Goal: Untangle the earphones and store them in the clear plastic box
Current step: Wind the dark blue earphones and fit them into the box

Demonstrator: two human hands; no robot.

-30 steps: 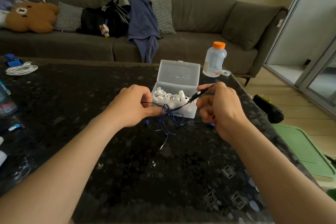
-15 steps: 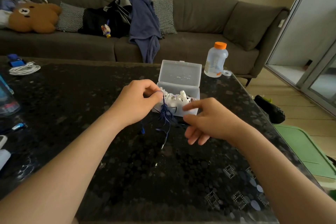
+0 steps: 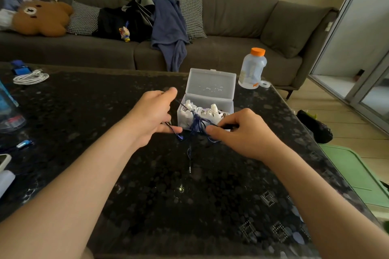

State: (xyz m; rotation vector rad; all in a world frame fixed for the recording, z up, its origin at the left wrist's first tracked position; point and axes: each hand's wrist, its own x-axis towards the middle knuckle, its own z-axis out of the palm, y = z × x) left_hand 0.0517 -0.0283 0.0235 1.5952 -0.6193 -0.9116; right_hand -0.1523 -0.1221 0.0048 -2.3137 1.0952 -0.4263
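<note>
Blue earphones (image 3: 196,126) — tangled, pinched by left hand (image 3: 151,115), right hand (image 3: 242,133) | box (image 3: 211,87) — white earphones (image 3: 208,112) inside

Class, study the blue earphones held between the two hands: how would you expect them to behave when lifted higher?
Probably floppy: the blue earphones bunch in a knot between the left hand and right hand, and the plug end trails limply below. Likely light, since fingertip pinches seem enough to carry them. The loose loops may well snag.

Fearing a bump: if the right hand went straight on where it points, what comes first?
Likely the blue earphone tangle, at the fingertips of the right hand; past it, the thumb of the left hand. Depth is unclear.
</note>
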